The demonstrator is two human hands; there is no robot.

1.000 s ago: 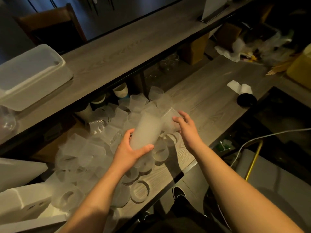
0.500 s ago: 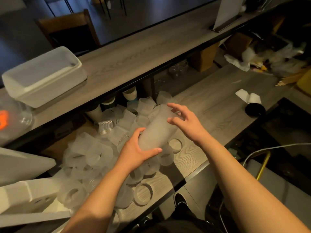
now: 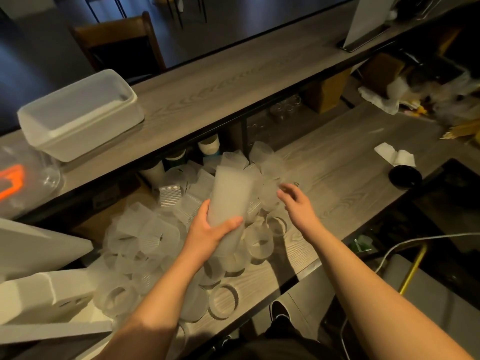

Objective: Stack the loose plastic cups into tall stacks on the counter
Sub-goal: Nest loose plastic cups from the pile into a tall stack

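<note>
Cups point(image 3: 145, 237) mostly lie loose on the tabletop point(image 3: 337, 183) around both hands. We note one stack point(image 3: 230, 196) gripped by the left hand point(image 3: 207, 229); right hand point(image 3: 296, 203) reaches released toward a loose cup point(image 3: 268, 196). We judge most stacking remains.

Both bare forearms reach forward from the bottom edge of the view. The left hand point(image 3: 207, 229) wraps around the lower part of a tall frosted translucent stack of plastic cups point(image 3: 230, 196), thumb across its near side, holding it tilted. The right hand point(image 3: 296, 203) hovers just beside it, palm down, its blurred fingers loosely spread over a loose frosted plastic cup point(image 3: 268, 194).
</note>
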